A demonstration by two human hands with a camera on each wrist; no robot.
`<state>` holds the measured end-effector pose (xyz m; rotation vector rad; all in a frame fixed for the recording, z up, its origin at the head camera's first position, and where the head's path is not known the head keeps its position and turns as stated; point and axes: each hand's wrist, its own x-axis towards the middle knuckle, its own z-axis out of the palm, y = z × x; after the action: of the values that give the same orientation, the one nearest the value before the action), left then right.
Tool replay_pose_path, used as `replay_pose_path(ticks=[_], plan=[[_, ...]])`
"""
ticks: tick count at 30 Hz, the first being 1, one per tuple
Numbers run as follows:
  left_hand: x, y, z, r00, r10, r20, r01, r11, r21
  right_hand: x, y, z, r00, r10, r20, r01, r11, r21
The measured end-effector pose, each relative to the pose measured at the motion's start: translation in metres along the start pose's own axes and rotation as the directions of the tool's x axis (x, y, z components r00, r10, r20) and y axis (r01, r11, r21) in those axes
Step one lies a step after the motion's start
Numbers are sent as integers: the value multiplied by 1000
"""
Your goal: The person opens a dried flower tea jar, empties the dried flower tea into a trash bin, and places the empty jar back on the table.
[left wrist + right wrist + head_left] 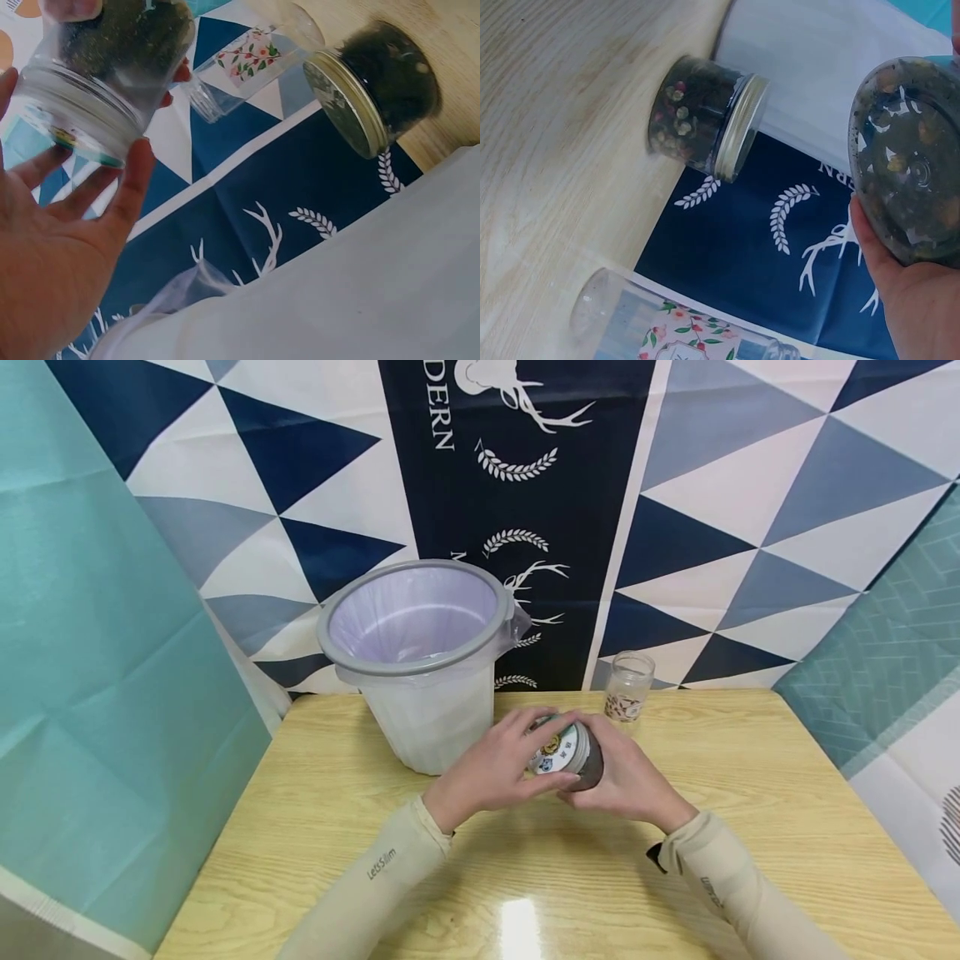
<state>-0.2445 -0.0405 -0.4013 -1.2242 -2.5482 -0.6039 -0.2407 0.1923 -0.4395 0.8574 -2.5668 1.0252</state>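
Note:
Both hands are on a clear jar (590,767) of dark dried contents, tilted above the table. My left hand (495,766) curls its fingers and thumb around the jar's lid (557,755), which carries a white round label with small pictures. From the other side, my right hand (628,777) grips the body near the base. In the right wrist view the jar's bottom (907,165) faces the camera, showing dark contents with brownish pieces. Behind the hands stands a second jar (694,116) with a gold lid, filled with dark contents and small pale and red bits; the hands hide it in the head view.
An empty clear bottle (628,687) with a floral label stands at the table's back right. A white bin (427,718) with a grey rim and a thin liner is at the back left. Patterned cloth (690,510) hangs behind the wooden table (750,827).

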Motion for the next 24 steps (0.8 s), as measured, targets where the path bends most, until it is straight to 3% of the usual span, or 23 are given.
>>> replay_pose_path(ticks=[5,11,17,24], plan=[[0,0,0,1000,-19,-6,19,1000,5,1,-1,0,1000,5,-3,-5,1000,1],[-2,-6,-4,997,60,53,-55,993,-101,1,0,-1,1000,-18,4,18,1000,14],[-3,-9,-6,992,111,55,-102,984,-146,0,0,-2,1000,-22,17,21,1000,15],[-2,-5,-3,997,68,26,-65,993,-95,0,-2,-2,1000,2,16,-2,1000,13]])
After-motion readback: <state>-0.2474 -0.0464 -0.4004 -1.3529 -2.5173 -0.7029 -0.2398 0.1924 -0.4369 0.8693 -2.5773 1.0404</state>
